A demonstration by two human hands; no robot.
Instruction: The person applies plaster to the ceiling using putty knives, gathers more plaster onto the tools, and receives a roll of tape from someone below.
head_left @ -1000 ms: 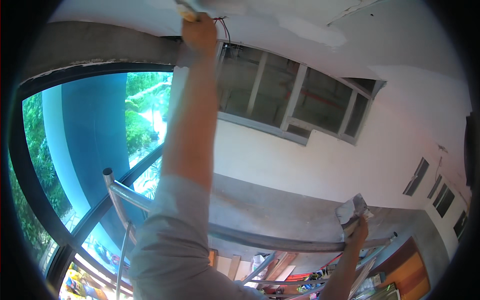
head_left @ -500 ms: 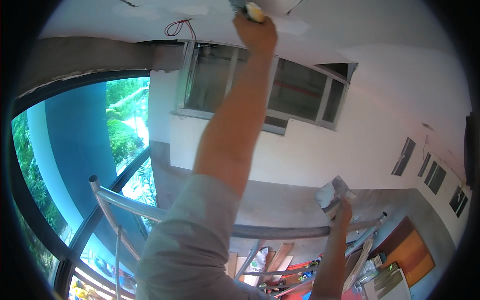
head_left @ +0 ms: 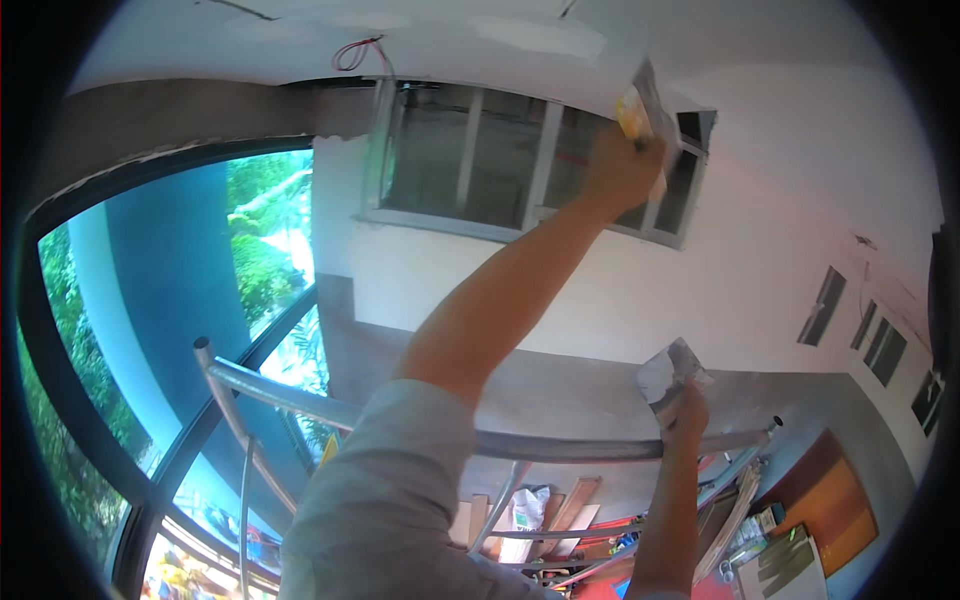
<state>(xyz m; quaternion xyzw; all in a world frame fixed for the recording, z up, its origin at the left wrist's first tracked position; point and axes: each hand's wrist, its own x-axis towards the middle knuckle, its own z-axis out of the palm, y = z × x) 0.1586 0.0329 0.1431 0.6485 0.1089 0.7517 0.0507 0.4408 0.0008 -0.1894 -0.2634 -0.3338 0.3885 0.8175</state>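
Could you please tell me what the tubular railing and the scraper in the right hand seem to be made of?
The tubular railing looks like smooth metal, perhaps steel: silvery, with bright highlights along its left part. The scraper in the right hand seems to be dull metal, judging by its flat grey blade, though whitish smears hide part of it.

One wide fisheye view, taken from the person's head, it faced the far wall (head_left: pixel 620 290) and ceiling (head_left: pixel 450 45), the forearms (head_left: pixel 505 295) stood near.
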